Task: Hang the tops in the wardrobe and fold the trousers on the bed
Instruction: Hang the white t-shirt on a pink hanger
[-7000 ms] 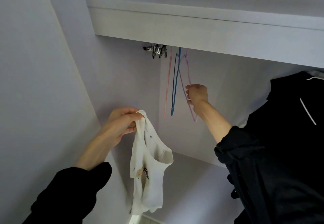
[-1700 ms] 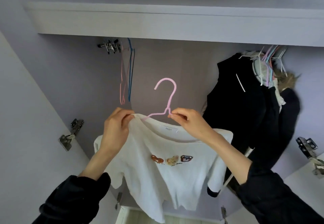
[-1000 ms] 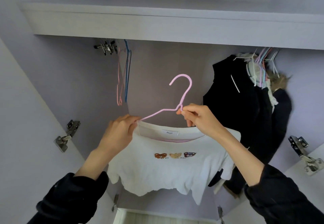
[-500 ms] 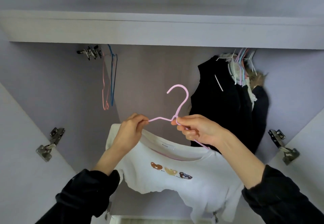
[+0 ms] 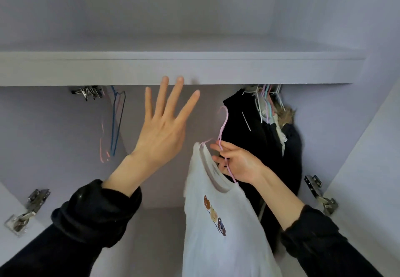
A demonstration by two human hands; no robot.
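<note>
Pink wire runs between the curled fingers (image 5: 218, 146) of the right hand (image 5: 240, 165), which pinch the pink hanger (image 5: 223, 125) at the base of its neck, palm turned toward the camera. Its hook rises above the hand, not on any rail, in front of the dark clothes. A white T-shirt (image 5: 218, 229) hangs from this hanger, turned nearly edge-on, with its collar just left of the fingers and a row of three small bear prints on the chest.

The left hand (image 5: 161, 138) is raised with all fingers straight and spread, holding nothing; its fingertips overlap the front edge of the wardrobe shelf (image 5: 194, 68) in the view, though contact cannot be judged. Both forearms emerge from pushed-up black sleeves (image 5: 95, 214).

Behind the right hand, a black garment (image 5: 249, 138) hangs with other clothes on a cluster of white, pink and blue hangers (image 5: 265, 96) at the right of the wardrobe; one item shows a fur trim (image 5: 285, 116). At the left, well apart from the hands, empty blue and pink wire hangers (image 5: 115, 125) hang beside a bunch of metal clip hangers (image 5: 88, 92). Metal door hinges sit on the left door (image 5: 28, 209) and the right door (image 5: 320, 194). The rail is hidden behind the shelf.
</note>
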